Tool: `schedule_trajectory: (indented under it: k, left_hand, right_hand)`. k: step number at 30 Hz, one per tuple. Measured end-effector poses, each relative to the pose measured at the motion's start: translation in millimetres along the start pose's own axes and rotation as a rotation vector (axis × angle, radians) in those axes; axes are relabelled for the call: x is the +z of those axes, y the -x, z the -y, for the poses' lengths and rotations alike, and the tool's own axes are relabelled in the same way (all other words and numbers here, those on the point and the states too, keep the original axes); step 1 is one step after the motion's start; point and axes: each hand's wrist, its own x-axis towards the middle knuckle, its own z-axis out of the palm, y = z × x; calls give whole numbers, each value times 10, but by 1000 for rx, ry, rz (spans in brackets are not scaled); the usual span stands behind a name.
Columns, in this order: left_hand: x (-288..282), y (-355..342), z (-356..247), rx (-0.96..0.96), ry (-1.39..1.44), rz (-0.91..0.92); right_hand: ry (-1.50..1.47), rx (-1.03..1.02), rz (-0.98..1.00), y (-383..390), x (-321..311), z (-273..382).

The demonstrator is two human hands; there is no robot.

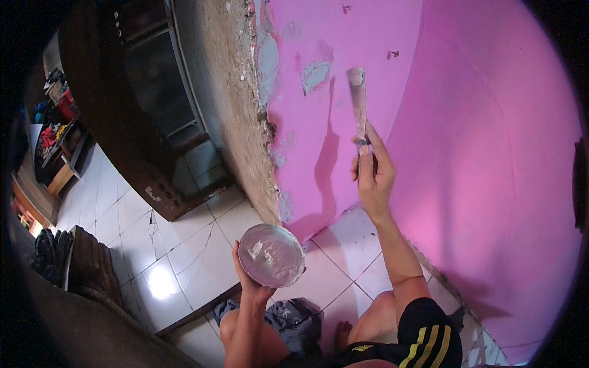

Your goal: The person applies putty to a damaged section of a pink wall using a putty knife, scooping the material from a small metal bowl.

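Observation:
My right hand (375, 168) grips a putty knife (358, 95), raised in front of a pink wall (466, 165), with pale residue on the blade and its shadow on the wall to the left. Grey-white patches (316, 75) and chipped spots mark the pink paint beside a rough, unpainted edge (236, 104). Low in the middle, my left hand (250, 277) holds a shallow round container (271, 239) with white paste smeared inside it.
A dark open door (110, 86) stands at the left over white floor tiles (190, 251) with cracks and a step edge (202, 308). Shelves with clothing (52, 135) are at the far left, dark wooden items (92, 270) lower left. Grey cloth (285, 316) lies by my legs.

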Motion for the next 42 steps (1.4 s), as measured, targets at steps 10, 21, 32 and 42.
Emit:
schedule_trajectory:
  k: [10, 21, 32, 42]
  left_hand:
    - [-37, -22, 28, 10, -15, -19]
    - [-110, -48, -37, -23, 11, 22]
    - [-363, -219, -36, -41, 68, 18]
    - [-390, -254, -35, -31, 22, 29]
  right_hand:
    - [-371, 676, 594, -350, -734, 305]
    - [-120, 670, 753, -838, -713, 936]
    - [52, 649, 772, -1110, -583, 1217]
    - [118, 577, 683, -1366, -586, 1509]
